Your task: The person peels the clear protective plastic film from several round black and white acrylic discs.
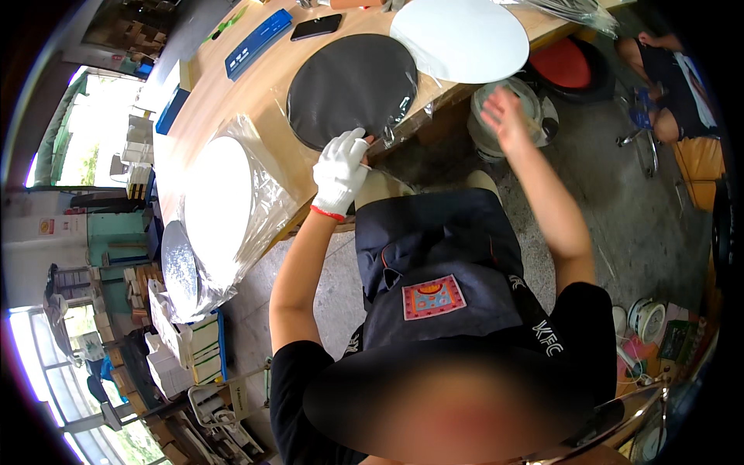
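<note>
A round black disc [353, 89] lies on the wooden table in a clear plastic bag [399, 132], whose loose edge hangs over the near table edge. My left hand [341, 172], in a white knit glove with a red cuff and some bare fingertips, is at the disc's near rim. Its fingers are bent and closed on the edge of the bag. To the right, off the table, my bare right hand [504, 118] is raised above a pale bucket [484, 136]. Slightly blurred, it has its fingers apart and holds nothing.
A white disc [459, 40] lies at the table's far right. Wrapped white discs [219, 201] and a silvery disc [180, 267] sit at the left. Behind are a blue box [258, 44] and a phone [316, 27]. A red-topped stool [559, 63] and another person [666, 93] are at right.
</note>
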Demonstrator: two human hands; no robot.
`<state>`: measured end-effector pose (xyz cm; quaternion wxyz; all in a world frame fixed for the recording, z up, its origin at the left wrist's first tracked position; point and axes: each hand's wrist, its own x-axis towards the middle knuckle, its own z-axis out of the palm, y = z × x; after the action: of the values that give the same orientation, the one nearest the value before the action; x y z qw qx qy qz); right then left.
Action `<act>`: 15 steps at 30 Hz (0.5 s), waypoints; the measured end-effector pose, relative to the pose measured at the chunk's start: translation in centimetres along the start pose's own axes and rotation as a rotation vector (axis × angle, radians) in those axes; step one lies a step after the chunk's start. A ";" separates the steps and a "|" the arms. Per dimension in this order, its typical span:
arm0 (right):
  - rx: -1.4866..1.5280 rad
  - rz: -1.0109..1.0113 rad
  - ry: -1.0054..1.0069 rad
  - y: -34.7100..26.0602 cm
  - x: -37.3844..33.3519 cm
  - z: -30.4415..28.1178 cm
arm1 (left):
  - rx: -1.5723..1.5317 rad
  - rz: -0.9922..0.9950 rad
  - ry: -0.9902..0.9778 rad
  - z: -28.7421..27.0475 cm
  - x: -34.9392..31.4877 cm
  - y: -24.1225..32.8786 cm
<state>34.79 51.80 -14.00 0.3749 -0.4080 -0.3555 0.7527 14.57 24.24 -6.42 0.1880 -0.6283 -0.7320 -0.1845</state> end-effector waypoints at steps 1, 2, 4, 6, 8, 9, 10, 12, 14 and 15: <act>0.015 0.034 0.005 -1.0 3.0 -0.9 | -0.016 0.006 0.032 -0.1 -0.4 -0.1; 0.046 0.063 0.037 -2.5 4.2 -0.4 | -0.025 -0.068 0.074 -0.4 -0.2 0.2; 0.065 0.115 -0.056 -4.9 7.8 -1.2 | 0.029 -0.143 0.009 -2.2 1.0 0.8; -0.142 -0.015 -0.052 -5.3 10.0 -1.5 | 0.105 -0.201 -0.002 -3.1 1.4 1.1; -0.189 -0.144 -0.024 -5.8 10.3 -1.7 | 0.160 -0.241 -0.037 -3.3 1.7 0.7; -0.165 -0.204 -0.017 -6.0 10.0 -1.6 | 0.192 -0.268 -0.061 -3.5 1.5 0.4; -0.147 -0.256 -0.057 -6.5 9.9 -2.3 | 0.167 -0.256 -0.039 -3.3 1.0 -0.1; -0.103 -0.342 -0.085 -7.9 8.5 -5.2 | 0.159 -0.238 -0.014 -3.1 0.8 -0.8; -0.064 -0.361 -0.077 -9.5 6.0 -8.8 | 0.112 -0.196 0.040 -2.8 1.0 -1.3; -0.065 -0.320 -0.089 -10.4 4.7 -11.0 | 0.121 -0.208 0.019 -2.9 1.1 -1.2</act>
<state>45.51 63.24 -11.43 0.4607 -0.3245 -0.4565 0.6886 13.31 23.58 -3.39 0.2123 -0.5346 -0.8013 -0.1645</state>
